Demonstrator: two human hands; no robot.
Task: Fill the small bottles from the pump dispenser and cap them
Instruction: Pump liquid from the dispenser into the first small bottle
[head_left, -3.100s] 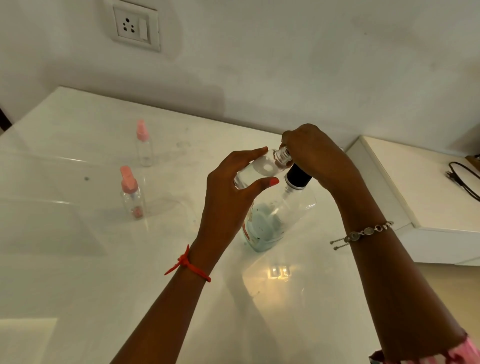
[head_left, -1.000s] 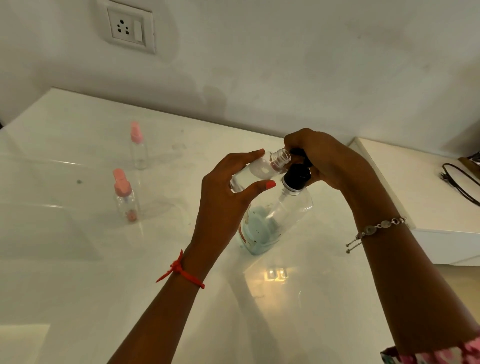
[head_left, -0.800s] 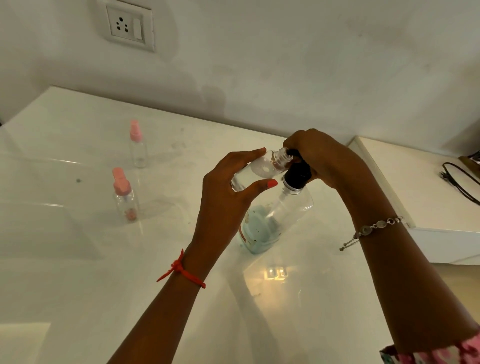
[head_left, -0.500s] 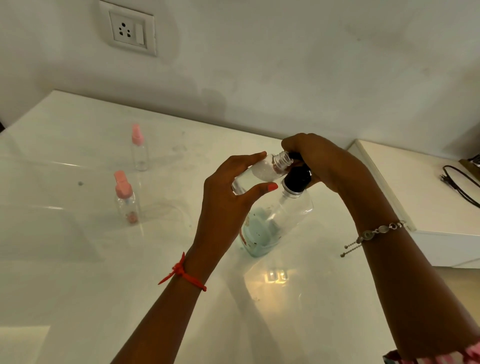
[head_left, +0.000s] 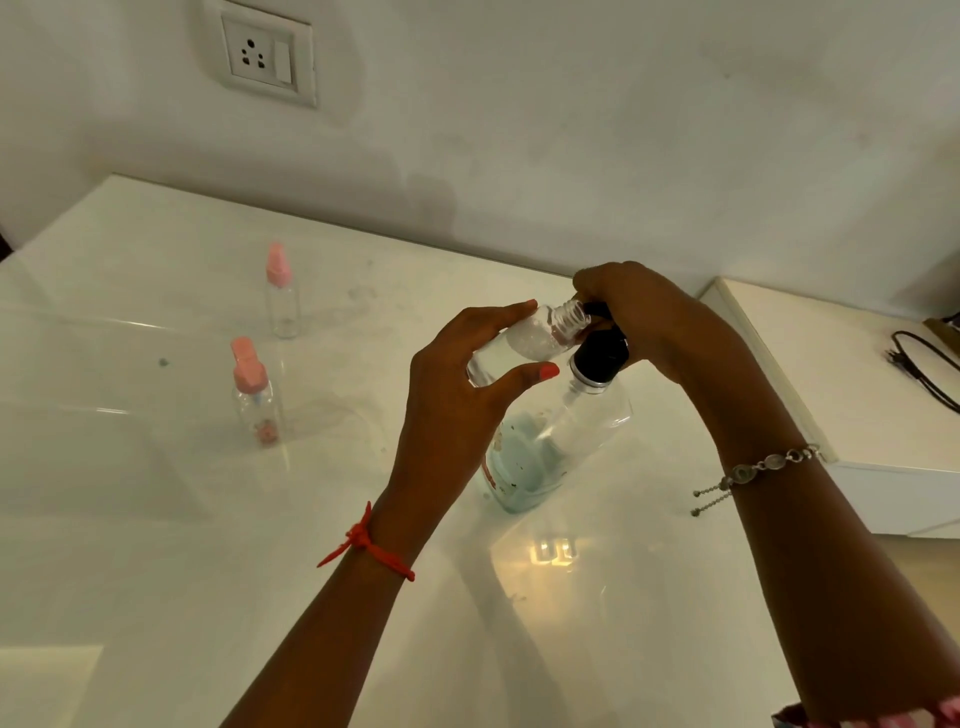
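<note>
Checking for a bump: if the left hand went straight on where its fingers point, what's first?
Probably the right hand gripping the pump dispenser's black head, just beyond the small bottle; depth unclear.

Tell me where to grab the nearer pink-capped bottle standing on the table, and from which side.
Grip the nearer pink-capped bottle round its clear body, below the pink cap, probably coming in level from the right. It stands upright with that side open; the other capped bottle stands farther back.
</note>
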